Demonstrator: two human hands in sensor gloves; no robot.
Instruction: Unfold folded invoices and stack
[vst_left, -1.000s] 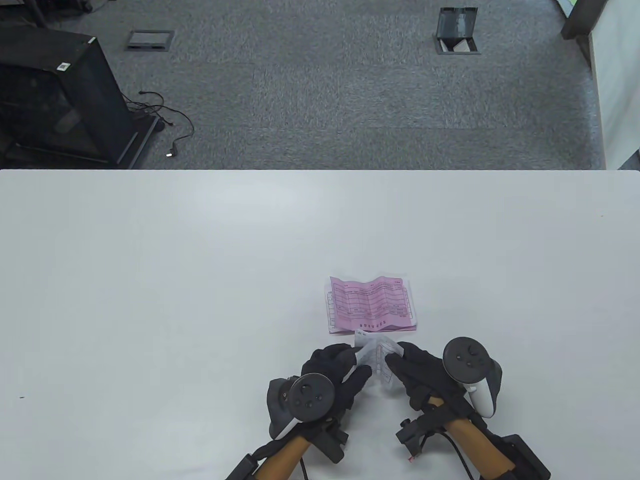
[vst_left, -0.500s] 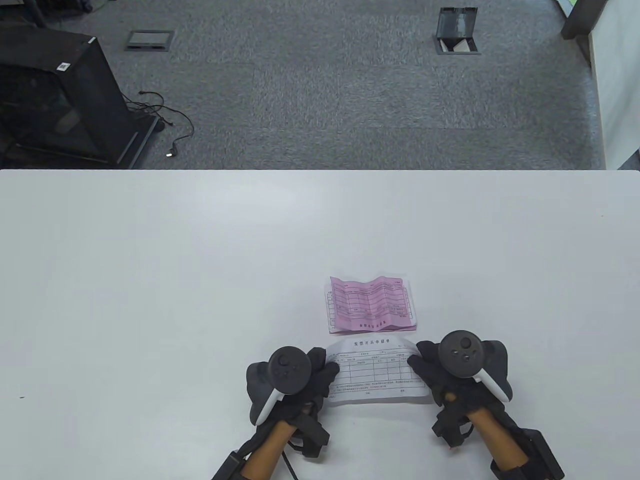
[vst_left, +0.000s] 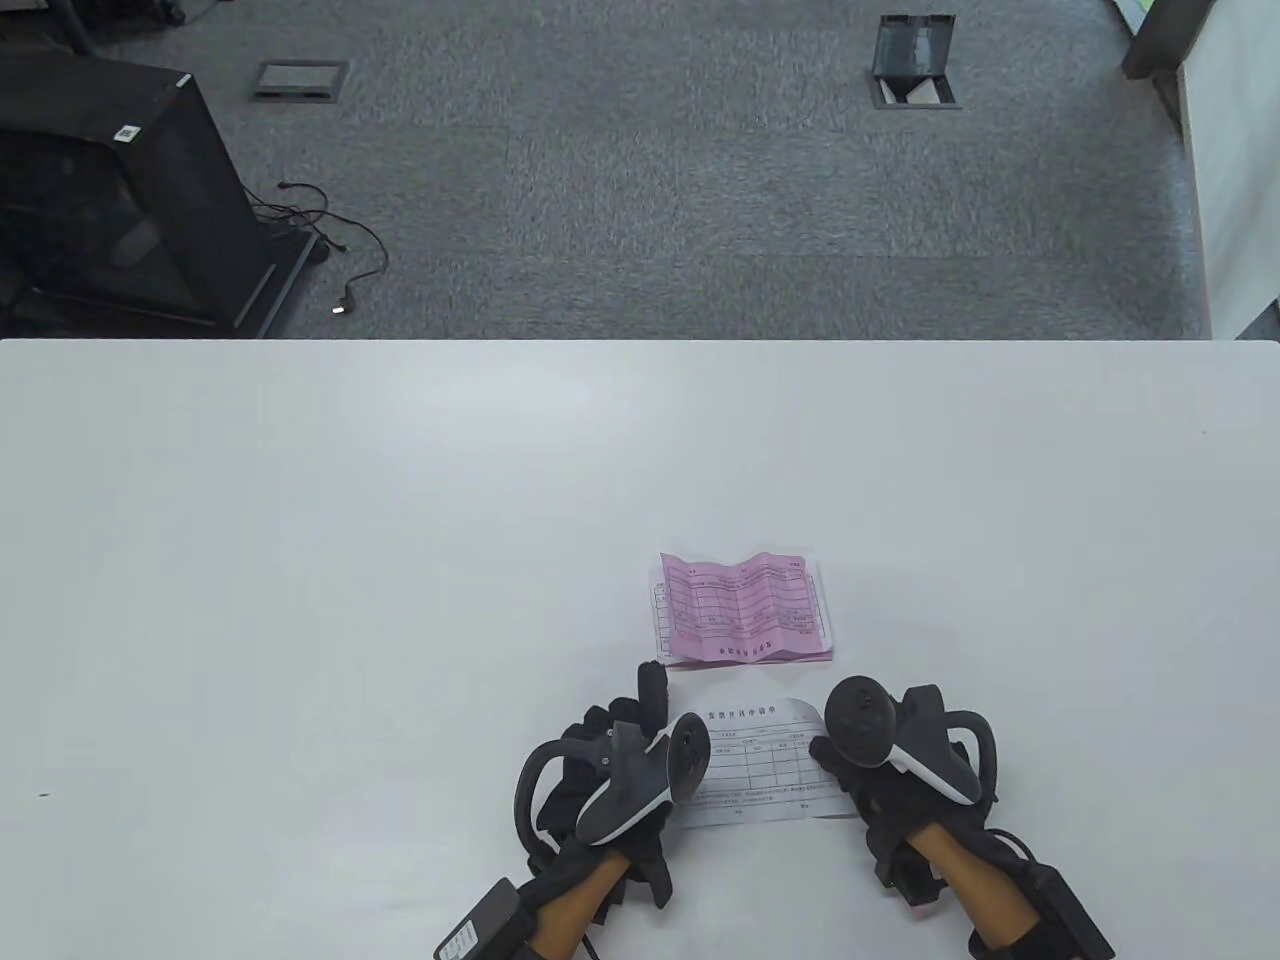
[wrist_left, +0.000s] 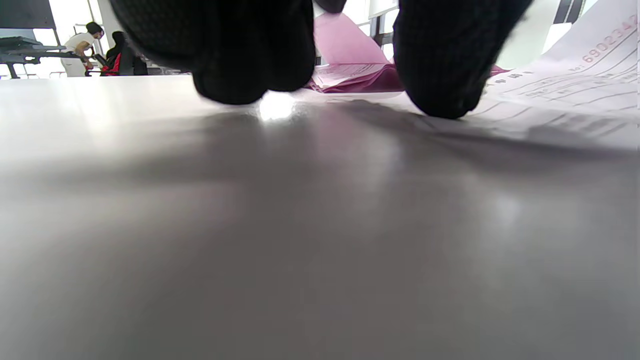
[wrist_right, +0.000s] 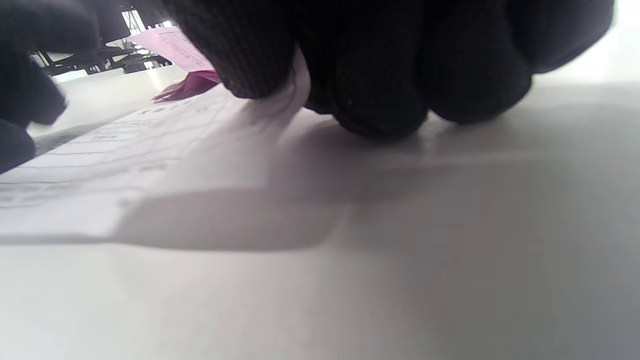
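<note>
White invoice (vst_left: 762, 765) unfolded on table (vst_left: 300, 600), left hand (vst_left: 610, 770) and right hand (vst_left: 870, 775) fingers pressing its ends, pink invoice (vst_left: 742, 608) beyond

Unfolded white paper invoice (vst_left: 760, 765) with a printed black table, lying open and nearly flat on the table at 6 o'clock. Creased pink paper invoice (vst_left: 745, 610), unfolded with its fold ridges raised, just beyond it at 12 o'clock, resting atop a white sheet.
</note>
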